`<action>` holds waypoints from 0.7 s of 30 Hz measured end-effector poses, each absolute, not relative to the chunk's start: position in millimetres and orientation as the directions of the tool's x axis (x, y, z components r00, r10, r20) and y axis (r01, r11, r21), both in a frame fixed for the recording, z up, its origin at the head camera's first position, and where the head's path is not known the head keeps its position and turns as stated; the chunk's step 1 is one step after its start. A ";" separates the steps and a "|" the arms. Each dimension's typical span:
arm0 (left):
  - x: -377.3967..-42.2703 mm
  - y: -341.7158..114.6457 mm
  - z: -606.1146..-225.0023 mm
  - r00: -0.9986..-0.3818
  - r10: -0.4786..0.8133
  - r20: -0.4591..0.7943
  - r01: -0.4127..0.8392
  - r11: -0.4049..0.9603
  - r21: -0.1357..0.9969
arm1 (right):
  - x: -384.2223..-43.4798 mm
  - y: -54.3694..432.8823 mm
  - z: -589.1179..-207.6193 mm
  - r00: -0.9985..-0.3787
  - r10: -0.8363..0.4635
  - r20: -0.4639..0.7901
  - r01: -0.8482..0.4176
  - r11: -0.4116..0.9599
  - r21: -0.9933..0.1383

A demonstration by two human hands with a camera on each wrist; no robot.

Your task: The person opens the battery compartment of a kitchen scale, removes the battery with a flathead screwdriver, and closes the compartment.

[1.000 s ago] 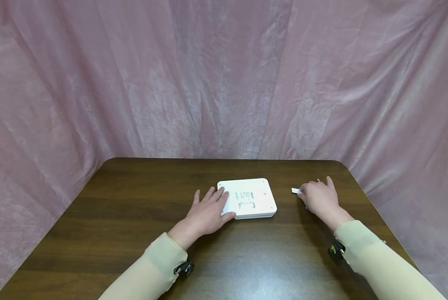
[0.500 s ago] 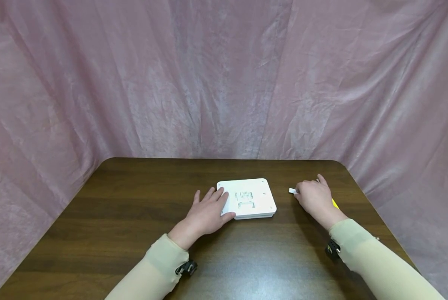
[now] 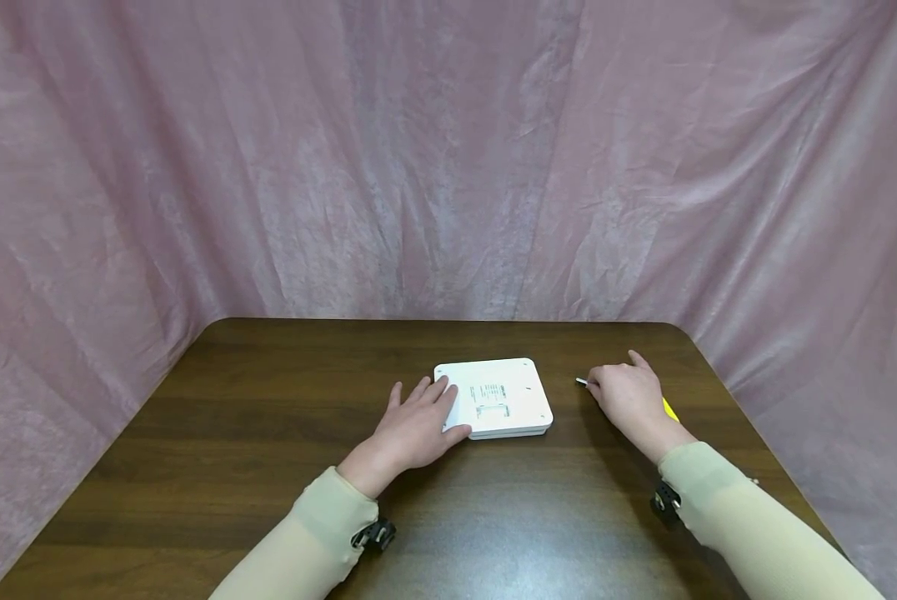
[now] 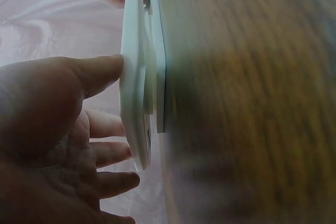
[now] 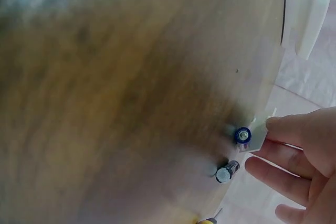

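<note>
A white kitchen scale (image 3: 519, 387) lies upside down on the table, with a printed label and a small rectangular recess on its upturned base. My left hand (image 3: 411, 429) rests on its left side, fingers spread straight over the edge and thumb at the near edge. To the right, my right hand (image 3: 628, 400) pinches a small white battery cover (image 5: 259, 132) between thumb and fingers. In the right wrist view, a blue-rimmed battery (image 5: 243, 136) stands end-on by the cover, and a second battery (image 5: 227, 172) lies just beside it, close under the fingers.
A yellow-handled screwdriver (image 5: 208, 221) lies beyond the batteries, its handle partly hidden behind the right hand in the head view. The brown wooden table (image 3: 268, 417) ends at a rounded far edge, with a pink curtain (image 3: 448, 167) hanging behind it.
My right hand has shifted slightly left with the battery cover, which has turned to show a thinner edge. The yellow handle has come into view behind that hand. Left hand and scale stay put.
</note>
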State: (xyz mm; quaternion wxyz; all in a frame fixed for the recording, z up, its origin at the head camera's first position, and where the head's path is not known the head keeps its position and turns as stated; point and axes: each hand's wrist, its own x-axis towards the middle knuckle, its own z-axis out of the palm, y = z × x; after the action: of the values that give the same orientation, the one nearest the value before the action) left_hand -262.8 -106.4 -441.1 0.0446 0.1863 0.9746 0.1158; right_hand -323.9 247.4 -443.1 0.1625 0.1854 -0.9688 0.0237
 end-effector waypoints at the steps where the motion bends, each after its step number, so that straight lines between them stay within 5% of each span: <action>1: -263.7 -105.9 -441.1 -0.926 0.374 -0.045 0.353 0.904 0.242 | -323.7 247.7 -443.0 -0.877 -0.352 0.327 -0.368 0.930 0.013; 13: -266.2 -103.7 -443.1 -0.925 0.378 -0.044 0.358 0.902 0.241 | -320.4 243.5 -442.1 -0.848 -0.351 0.397 -0.383 0.924 -0.002; 21: -266.3 -104.7 -442.5 -0.925 0.379 -0.043 0.359 0.903 0.235 | -312.4 225.7 -434.7 -0.764 -0.371 0.528 -0.449 0.893 -0.021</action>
State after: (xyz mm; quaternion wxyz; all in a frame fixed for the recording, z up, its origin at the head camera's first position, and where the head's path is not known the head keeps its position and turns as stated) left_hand -266.3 -104.7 -442.5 0.0441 0.1892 0.9745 0.1123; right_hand -312.4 225.7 -434.7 0.2647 0.2190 -0.9363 0.0729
